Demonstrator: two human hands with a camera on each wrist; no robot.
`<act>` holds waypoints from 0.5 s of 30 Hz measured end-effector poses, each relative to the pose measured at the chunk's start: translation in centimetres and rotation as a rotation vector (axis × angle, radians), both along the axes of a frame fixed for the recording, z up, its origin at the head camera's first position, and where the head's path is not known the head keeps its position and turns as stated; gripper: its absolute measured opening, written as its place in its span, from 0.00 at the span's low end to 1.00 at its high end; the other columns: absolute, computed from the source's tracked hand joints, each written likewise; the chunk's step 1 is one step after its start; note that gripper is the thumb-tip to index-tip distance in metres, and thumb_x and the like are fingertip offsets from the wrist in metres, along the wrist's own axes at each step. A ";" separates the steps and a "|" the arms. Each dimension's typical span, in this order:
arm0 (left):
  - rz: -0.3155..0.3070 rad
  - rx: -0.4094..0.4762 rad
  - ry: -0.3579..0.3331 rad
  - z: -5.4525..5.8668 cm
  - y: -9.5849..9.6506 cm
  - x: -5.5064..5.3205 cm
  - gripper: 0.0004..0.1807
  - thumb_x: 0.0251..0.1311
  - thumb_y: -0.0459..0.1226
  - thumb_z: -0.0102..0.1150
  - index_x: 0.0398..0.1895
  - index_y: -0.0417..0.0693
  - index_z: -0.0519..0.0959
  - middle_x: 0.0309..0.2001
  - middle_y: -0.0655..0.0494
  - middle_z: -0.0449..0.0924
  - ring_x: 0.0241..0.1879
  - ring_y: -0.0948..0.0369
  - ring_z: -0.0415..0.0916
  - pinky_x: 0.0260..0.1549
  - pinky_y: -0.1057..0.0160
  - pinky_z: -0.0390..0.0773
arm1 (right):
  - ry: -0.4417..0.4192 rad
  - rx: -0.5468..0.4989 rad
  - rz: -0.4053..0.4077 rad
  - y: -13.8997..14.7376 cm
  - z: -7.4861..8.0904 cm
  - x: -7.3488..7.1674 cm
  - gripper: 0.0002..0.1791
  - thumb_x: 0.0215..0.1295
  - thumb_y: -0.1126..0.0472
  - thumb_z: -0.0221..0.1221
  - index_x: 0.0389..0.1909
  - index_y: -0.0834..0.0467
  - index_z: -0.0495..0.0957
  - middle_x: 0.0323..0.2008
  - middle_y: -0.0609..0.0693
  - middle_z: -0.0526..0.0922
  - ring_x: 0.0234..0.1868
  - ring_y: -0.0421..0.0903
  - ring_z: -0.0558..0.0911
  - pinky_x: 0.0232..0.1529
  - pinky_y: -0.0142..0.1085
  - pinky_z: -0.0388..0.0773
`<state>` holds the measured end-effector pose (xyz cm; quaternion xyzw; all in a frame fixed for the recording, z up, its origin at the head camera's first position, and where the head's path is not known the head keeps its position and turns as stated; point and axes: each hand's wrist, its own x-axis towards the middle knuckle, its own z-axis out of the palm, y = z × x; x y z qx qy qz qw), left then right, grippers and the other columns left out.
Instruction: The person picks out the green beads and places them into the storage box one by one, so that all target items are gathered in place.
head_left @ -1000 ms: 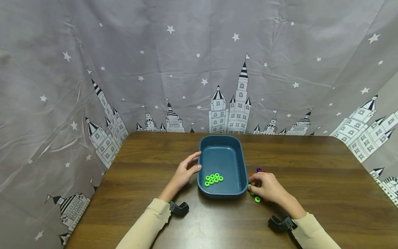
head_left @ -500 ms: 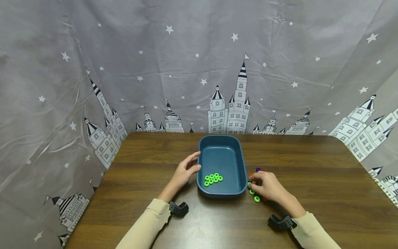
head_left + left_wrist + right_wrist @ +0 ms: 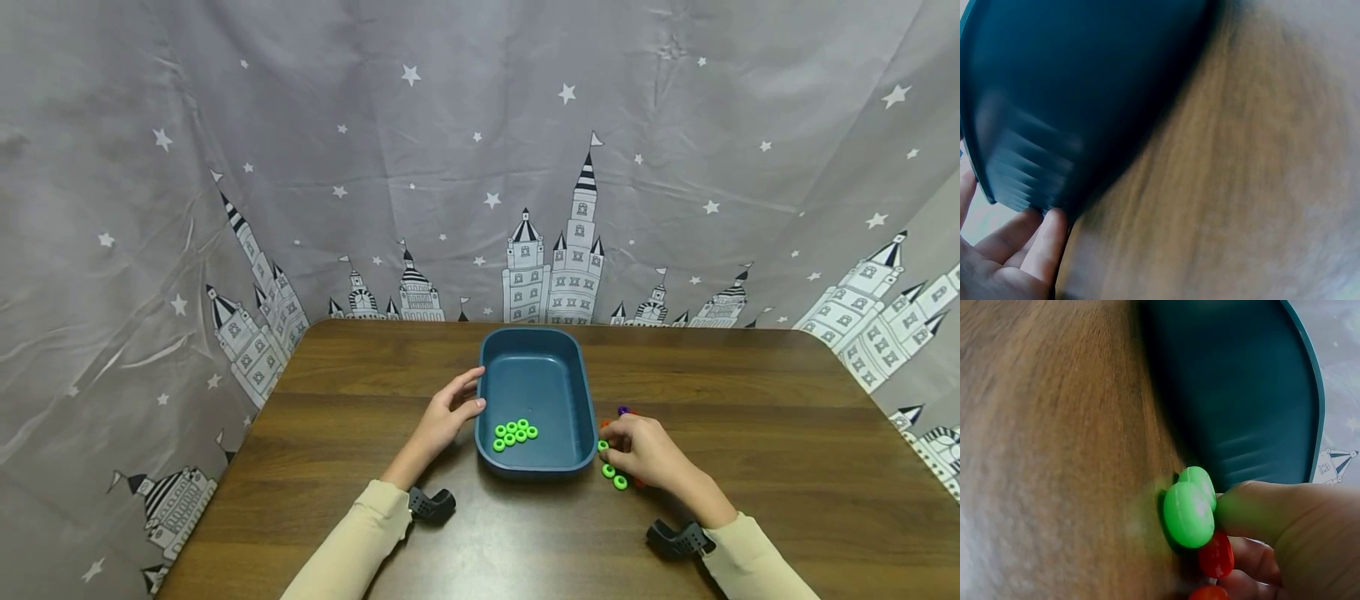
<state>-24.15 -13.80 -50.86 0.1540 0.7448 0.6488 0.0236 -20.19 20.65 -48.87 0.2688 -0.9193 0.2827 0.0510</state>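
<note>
A deep blue-green plastic bin (image 3: 532,387) stands on the table with several green rings (image 3: 512,432) lying in its near left part. My left hand (image 3: 444,421) rests its fingertips and thumb against the bin's left wall, fingers lightly bent. In the left wrist view the fingertips (image 3: 1054,222) are right at the ribbed side. Right of the bin my right hand (image 3: 643,450) reaches down with thumb and index finger at either side of a green ring (image 3: 603,446). Two more green rings (image 3: 614,477) lie just nearer; red pieces (image 3: 1216,555) sit by the curled fingers, partly hidden.
A purple ring (image 3: 623,410) and an orange-red piece (image 3: 605,423) lie beyond the right hand, close to the bin. The brown wooden table (image 3: 750,400) ends at a grey curtain (image 3: 450,150) printed with castles and stars.
Both arms and the bin hold nearly still. By the right thumb, one green ring has shifted slightly toward the near edge, and the ring at the fingertips shows more fully.
</note>
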 end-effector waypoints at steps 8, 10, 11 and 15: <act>0.014 -0.019 -0.014 0.1 0.0 0.1 0.30 0.69 0.32 0.58 0.74 0.42 0.67 0.69 0.33 0.72 0.65 0.40 0.74 0.58 0.48 0.81 | 0.002 0.000 0.002 0.0 0.0 0.1 0.08 0.54 0.65 0.72 0.35 0.59 0.87 0.28 0.44 0.83 0.28 0.32 0.75 0.29 0.28 0.75; 0.014 -0.023 -0.010 0.2 0.0 0.1 0.30 0.69 0.32 0.57 0.74 0.42 0.67 0.69 0.33 0.72 0.65 0.40 0.74 0.59 0.47 0.81 | 0.010 -0.002 0.003 0.0 0.0 0.1 0.08 0.53 0.65 0.73 0.35 0.59 0.87 0.28 0.44 0.83 0.28 0.32 0.75 0.29 0.28 0.75; 0.014 -0.025 -0.010 0.2 0.0 0.2 0.30 0.69 0.32 0.57 0.74 0.42 0.67 0.69 0.33 0.72 0.65 0.40 0.74 0.59 0.47 0.81 | 0.013 -0.004 0.004 0.1 0.0 0.1 0.08 0.53 0.65 0.73 0.35 0.59 0.87 0.28 0.44 0.83 0.28 0.32 0.75 0.28 0.28 0.75; 0.014 -0.023 -0.005 0.3 0.0 0.1 0.30 0.69 0.32 0.57 0.74 0.42 0.67 0.69 0.33 0.72 0.65 0.40 0.74 0.59 0.47 0.81 | 0.031 -0.003 0.002 0.1 0.0 0.0 0.07 0.53 0.65 0.72 0.34 0.58 0.87 0.27 0.43 0.83 0.27 0.30 0.75 0.28 0.28 0.74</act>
